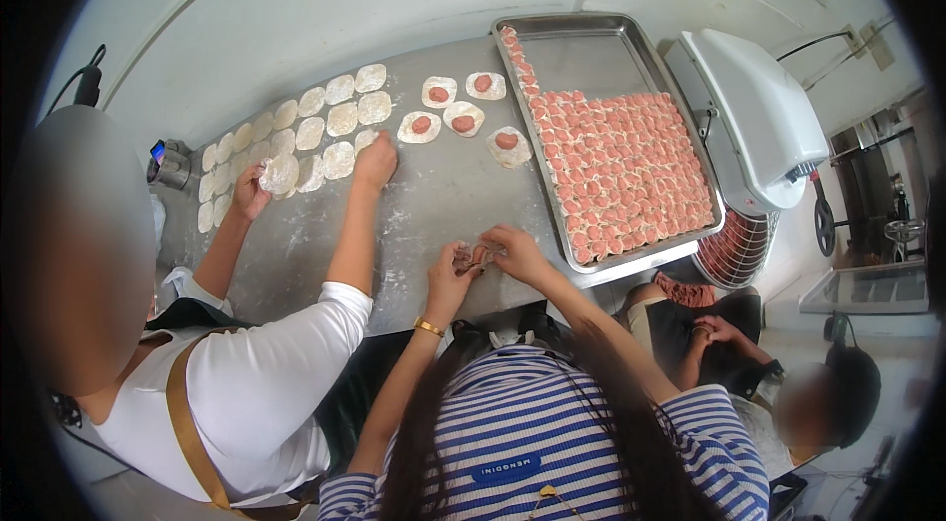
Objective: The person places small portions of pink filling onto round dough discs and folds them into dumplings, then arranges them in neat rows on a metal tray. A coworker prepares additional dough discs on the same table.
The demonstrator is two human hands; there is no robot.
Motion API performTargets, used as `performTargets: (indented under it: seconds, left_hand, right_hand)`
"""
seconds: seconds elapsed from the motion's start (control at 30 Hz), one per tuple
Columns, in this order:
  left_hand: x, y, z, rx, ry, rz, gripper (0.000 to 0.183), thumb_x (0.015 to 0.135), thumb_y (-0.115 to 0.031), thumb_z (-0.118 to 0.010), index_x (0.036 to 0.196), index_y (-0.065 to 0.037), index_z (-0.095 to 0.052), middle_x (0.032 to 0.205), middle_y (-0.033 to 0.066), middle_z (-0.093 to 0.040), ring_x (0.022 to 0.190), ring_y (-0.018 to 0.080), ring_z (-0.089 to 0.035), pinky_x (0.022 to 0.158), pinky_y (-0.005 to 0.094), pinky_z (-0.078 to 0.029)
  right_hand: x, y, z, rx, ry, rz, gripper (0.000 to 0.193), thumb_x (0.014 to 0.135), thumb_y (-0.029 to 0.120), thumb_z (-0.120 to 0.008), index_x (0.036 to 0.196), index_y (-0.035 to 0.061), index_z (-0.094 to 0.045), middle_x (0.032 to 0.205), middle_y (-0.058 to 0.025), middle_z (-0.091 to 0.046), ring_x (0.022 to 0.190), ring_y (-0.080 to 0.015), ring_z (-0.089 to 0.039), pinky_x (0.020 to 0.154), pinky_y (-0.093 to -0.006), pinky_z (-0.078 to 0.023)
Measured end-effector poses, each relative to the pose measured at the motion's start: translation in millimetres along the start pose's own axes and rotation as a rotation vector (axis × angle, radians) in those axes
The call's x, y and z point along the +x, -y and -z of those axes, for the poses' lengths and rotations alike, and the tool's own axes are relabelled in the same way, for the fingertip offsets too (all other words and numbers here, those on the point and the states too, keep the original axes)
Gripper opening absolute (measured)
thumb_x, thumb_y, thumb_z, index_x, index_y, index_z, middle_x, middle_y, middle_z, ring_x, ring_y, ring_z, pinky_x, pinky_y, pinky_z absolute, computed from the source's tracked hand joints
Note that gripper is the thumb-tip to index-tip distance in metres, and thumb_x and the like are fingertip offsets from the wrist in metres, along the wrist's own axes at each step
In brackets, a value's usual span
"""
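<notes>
Close to the table's front edge, my left hand [451, 272] is cupped around a small meat-filled dumpling [480, 257]. The fingers of my right hand [518, 259] press at its wrapper from the other side, so most of the dumpling is hidden. Beyond my hands lie several round wrappers, each with a lump of pink filling; the nearest filled wrapper [508, 147] is beside the tray. To the right, a large metal tray [616, 53] holds tight rows of open-topped dumplings [631, 166], with bare metal at its far end.
At my left, a co-worker's hand [251, 191] holds pale wrappers and the other hand [376, 163] touches rows of flat wrappers [309, 134] on the metal table [434, 196]. A white machine [754, 117] stands beyond the tray. Another person [724, 334] sits at the right.
</notes>
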State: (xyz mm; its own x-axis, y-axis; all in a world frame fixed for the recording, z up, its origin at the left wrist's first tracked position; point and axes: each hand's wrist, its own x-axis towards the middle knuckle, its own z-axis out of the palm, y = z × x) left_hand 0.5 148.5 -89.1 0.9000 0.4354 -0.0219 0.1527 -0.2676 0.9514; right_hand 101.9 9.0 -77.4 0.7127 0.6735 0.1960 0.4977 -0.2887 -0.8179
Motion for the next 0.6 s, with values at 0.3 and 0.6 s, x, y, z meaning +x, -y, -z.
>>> performTargets:
  seconds: [0.3,0.6]
  left_hand:
    - [-0.8,-17.4,8.7,0.153,0.128,0.01,0.024,0.073,-0.005,-0.071,0.096,-0.001,-0.064,0.084,0.0135,-0.068,0.079,0.0219,-0.068,0.069,0.0304,-0.052]
    - [6.8,-17.9,4.3,0.204,0.151,0.028,0.02,0.071,-0.009,-0.074,0.085,-0.002,-0.061,0.076,0.0119,-0.067,0.071,0.0202,-0.067,0.065,0.03,-0.051]
  right_hand:
    - [-8.0,-2.6,6.6,0.102,0.068,-0.085,0.029,0.065,-0.004,-0.061,0.093,0.0012,-0.063,0.087,-0.0158,-0.061,0.081,-0.0338,-0.061,0.071,-0.0377,-0.049]
    - [-2.9,-0.3,-2.3,0.083,0.032,-0.094,0.017,0.071,0.005,-0.068,0.088,0.0022,-0.064,0.086,-0.0145,-0.062,0.078,-0.0322,-0.062,0.068,-0.036,-0.049]
